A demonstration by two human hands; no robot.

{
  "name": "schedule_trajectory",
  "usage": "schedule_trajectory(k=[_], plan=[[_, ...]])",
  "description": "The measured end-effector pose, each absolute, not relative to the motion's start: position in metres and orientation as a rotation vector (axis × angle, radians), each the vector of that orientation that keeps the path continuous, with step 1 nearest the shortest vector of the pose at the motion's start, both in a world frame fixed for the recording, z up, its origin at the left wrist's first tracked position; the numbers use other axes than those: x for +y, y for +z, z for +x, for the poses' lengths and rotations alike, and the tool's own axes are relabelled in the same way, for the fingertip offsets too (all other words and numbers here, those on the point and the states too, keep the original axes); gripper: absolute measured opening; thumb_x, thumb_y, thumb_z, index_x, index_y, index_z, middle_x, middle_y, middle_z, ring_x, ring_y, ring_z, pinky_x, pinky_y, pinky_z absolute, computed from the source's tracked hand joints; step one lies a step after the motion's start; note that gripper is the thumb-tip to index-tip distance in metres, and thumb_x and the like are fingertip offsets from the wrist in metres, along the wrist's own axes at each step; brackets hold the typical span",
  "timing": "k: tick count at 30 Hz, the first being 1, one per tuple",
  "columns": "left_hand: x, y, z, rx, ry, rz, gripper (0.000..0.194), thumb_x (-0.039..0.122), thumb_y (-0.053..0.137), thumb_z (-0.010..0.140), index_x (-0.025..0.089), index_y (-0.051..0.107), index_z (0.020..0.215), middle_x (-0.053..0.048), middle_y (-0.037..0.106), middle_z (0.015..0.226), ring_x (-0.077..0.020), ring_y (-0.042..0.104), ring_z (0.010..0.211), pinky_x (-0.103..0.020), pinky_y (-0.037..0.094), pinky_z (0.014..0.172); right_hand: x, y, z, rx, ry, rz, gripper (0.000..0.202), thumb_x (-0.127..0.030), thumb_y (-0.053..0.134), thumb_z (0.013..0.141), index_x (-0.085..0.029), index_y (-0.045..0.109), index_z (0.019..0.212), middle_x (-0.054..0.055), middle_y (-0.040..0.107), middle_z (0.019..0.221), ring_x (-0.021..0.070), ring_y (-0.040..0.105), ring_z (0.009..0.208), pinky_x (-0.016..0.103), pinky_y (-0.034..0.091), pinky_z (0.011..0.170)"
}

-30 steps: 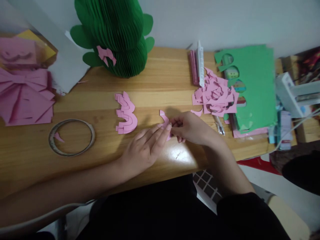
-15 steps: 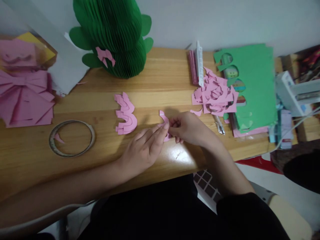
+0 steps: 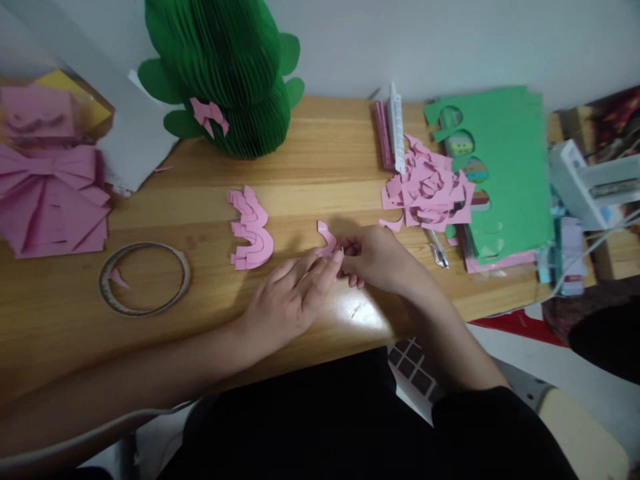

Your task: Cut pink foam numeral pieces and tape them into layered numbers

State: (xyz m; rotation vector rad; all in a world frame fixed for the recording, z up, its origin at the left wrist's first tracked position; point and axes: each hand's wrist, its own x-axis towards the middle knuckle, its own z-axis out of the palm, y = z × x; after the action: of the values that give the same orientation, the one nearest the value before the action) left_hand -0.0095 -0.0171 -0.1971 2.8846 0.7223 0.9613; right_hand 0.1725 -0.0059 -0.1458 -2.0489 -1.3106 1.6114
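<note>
A curved pink paper cutout [image 3: 327, 237] lies in front of me near the table's edge, its upper end showing and the rest covered by my fingers. My left hand [image 3: 287, 297] is closed on this piece, thumb and fingertips pressed together. Right beside it, my right hand [image 3: 377, 257] is curled in a pinch against the left fingertips. A small whitish sliver shows where the two hands meet; what the right fingers hold is too small to make out. Left of the hands sit stacked scalloped pink cutouts [image 3: 251, 230].
A green honeycomb paper figure [image 3: 235, 73] stands at the back. A tape roll [image 3: 186, 277] and folded pink paper [image 3: 60, 213] lie left. To the right are pink paper scraps [image 3: 430, 183], a glue tube [image 3: 397, 127], a cutter [image 3: 439, 253] and green sheets [image 3: 515, 167].
My left fingertips have shifted slightly right and down, covering the lower part of the pink cutout that showed before. My right hand stays pinched in nearly the same place.
</note>
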Motion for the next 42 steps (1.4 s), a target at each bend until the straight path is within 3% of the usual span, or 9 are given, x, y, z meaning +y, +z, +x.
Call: schedule_trajectory(k=[3,7,12,16,21,28,37,42], plan=[[-0.017,-0.197,-0.01,0.717,0.918,2.873,0.056,0.004,0.057,0.091,-0.003,0.034,0.142,-0.019,0.073,0.117,-0.026,0.07,0.108,-0.036,0.057,0.083,-0.02,-0.152,0.176,-1.34,1.445,-2.017,0.014,-0.011,0.059,0.077,-0.018,0.059,0.064,-0.001,0.064,0.052,0.0116,0.06,0.045,0.022,0.047,0.046],[-0.018,-0.197,-0.011,0.713,0.912,2.844,0.063,0.004,0.055,0.092,0.002,0.027,0.148,-0.017,0.073,0.118,-0.025,0.069,0.11,-0.035,0.057,0.085,-0.049,-0.16,0.178,-1.458,0.942,-2.064,0.009,-0.023,0.06,0.083,-0.017,0.067,0.08,0.005,0.071,0.07,0.0161,0.065,0.059,0.028,0.05,0.057],[-0.018,-0.199,-0.012,0.699,0.882,2.822,0.061,0.002,0.054,0.092,0.0,0.028,0.147,-0.018,0.071,0.121,-0.0244,0.068,0.114,-0.035,0.056,0.089,-0.079,-0.173,0.161,-1.798,0.445,-1.918,0.025,-0.019,0.051,0.094,-0.014,0.072,0.106,0.01,0.072,0.084,0.0197,0.067,0.073,0.031,0.054,0.067],[-0.017,-0.2,-0.012,0.664,0.873,2.807,0.066,0.004,0.051,0.094,0.0,0.02,0.152,-0.018,0.07,0.123,-0.0235,0.065,0.119,-0.034,0.054,0.095,-0.089,-0.185,0.148,-1.904,0.294,-1.908,0.031,-0.019,0.046,0.098,-0.016,0.071,0.116,0.012,0.071,0.088,0.021,0.066,0.075,0.034,0.056,0.069],[-0.017,-0.201,-0.012,0.675,0.9,2.806,0.074,0.004,0.053,0.093,0.003,0.013,0.154,-0.019,0.072,0.117,-0.0248,0.069,0.112,-0.035,0.056,0.093,-0.081,-0.178,0.151,-1.669,0.474,-1.958,0.022,-0.02,0.051,0.094,-0.017,0.072,0.101,0.009,0.071,0.083,0.0196,0.064,0.071,0.032,0.052,0.066],[-0.017,-0.201,-0.011,0.795,0.957,2.808,0.076,0.01,0.055,0.094,0.006,0.009,0.155,-0.017,0.073,0.112,-0.0218,0.072,0.1,-0.033,0.06,0.081,-0.045,-0.158,0.155,-1.484,0.936,-2.21,0.013,-0.022,0.062,0.085,-0.018,0.07,0.076,0.003,0.069,0.067,0.0146,0.056,0.056,0.028,0.037,0.056],[-0.016,-0.197,-0.009,0.829,0.922,2.734,0.066,0.009,0.054,0.094,0.006,0.02,0.15,-0.013,0.074,0.104,-0.0206,0.073,0.089,-0.032,0.06,0.076,-0.041,-0.158,0.153,-1.349,0.983,-2.262,0.009,-0.024,0.065,0.081,-0.018,0.071,0.077,0.001,0.066,0.062,0.0137,0.053,0.053,0.027,0.035,0.054],[-0.016,-0.197,-0.01,0.827,0.893,2.684,0.064,0.01,0.055,0.094,0.007,0.023,0.15,-0.015,0.074,0.11,-0.0214,0.073,0.098,-0.032,0.059,0.082,-0.04,-0.158,0.15,-1.335,0.951,-2.282,0.011,-0.027,0.066,0.081,-0.018,0.071,0.076,0.001,0.063,0.059,0.0138,0.052,0.052,0.027,0.033,0.053]])
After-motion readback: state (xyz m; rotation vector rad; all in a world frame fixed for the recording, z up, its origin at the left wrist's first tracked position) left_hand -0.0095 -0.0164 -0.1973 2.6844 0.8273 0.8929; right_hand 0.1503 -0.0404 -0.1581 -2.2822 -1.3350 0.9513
